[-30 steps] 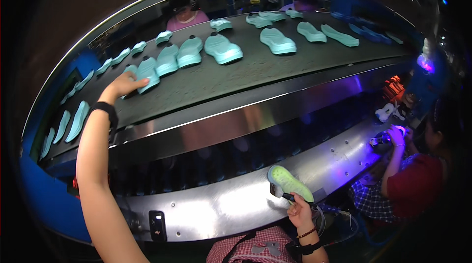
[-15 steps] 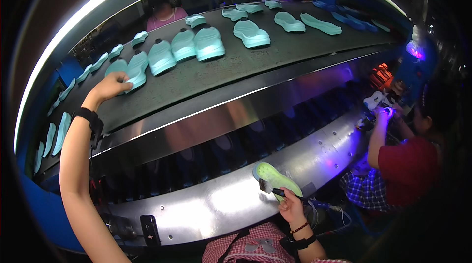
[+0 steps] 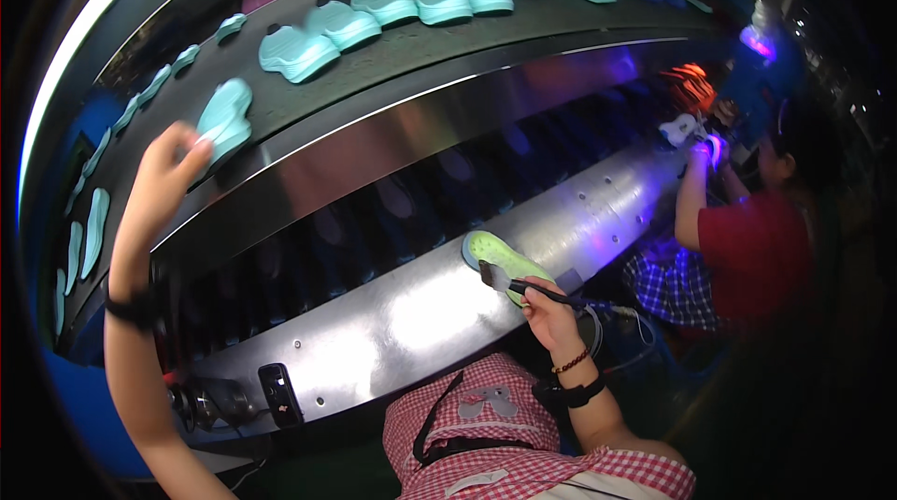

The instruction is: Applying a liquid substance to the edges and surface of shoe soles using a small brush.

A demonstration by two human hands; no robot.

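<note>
My left hand point(image 3: 173, 173) reaches over the near left edge of the conveyor belt. Its thumb and fingers pinch the near end of a teal shoe sole point(image 3: 227, 115), whose far end tilts up and away. In my right hand point(image 3: 549, 313) is a brush point(image 3: 523, 286) with a dark handle and pale, dark-tipped bristles. Those bristles rest over a yellow-green shoe sole point(image 3: 495, 250), which lies on the metal ledge in front of me. The brush and my fingers cover part of it.
More teal soles point(image 3: 297, 53) stand in rows on the dark belt point(image 3: 374, 70). Dark shoe-shaped pieces point(image 3: 392, 196) sit in the lower channel. A black phone point(image 3: 280, 394) lies on the metal ledge point(image 3: 360, 341). To the right, a co-worker in red point(image 3: 752, 252) works under purple light.
My left hand has drawn the teal sole toward the belt's near edge, apart from the other soles. My right hand still holds the brush over the yellow-green sole. The whole view has shifted.
</note>
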